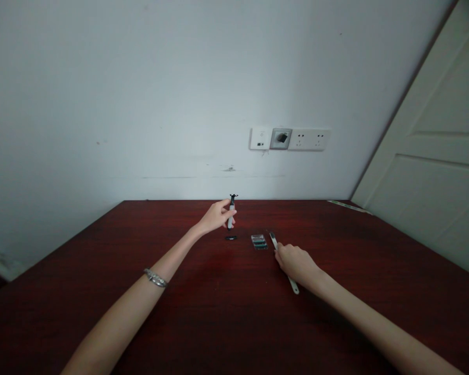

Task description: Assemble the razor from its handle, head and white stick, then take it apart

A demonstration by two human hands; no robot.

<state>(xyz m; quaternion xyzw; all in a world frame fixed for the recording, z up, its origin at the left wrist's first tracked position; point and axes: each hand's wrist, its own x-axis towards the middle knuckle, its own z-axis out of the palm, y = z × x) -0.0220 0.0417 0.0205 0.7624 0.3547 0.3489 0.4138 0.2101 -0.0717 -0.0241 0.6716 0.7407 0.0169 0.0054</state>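
My left hand (220,214) is closed around the handle of a razor (231,216), held upright above the table with its narrow T-shaped head on top. On the table below it lies a small black piece (231,238), perhaps a blade cartridge. My right hand (296,263) is wrapped over a slim white-handled brush (294,285), which lies slanted along the tabletop. Its dark end points away from me, and a hole shows in the near end. Between my hands sits a small clear case (259,242) with dark green and black strips inside.
The dark red wooden table (203,323) runs back to a pale wall (180,104). Wall sockets and a switch plate (290,139) are above its rear edge. A thin flat strip (349,207) lies at the back right, beside a white panelled door (437,182).
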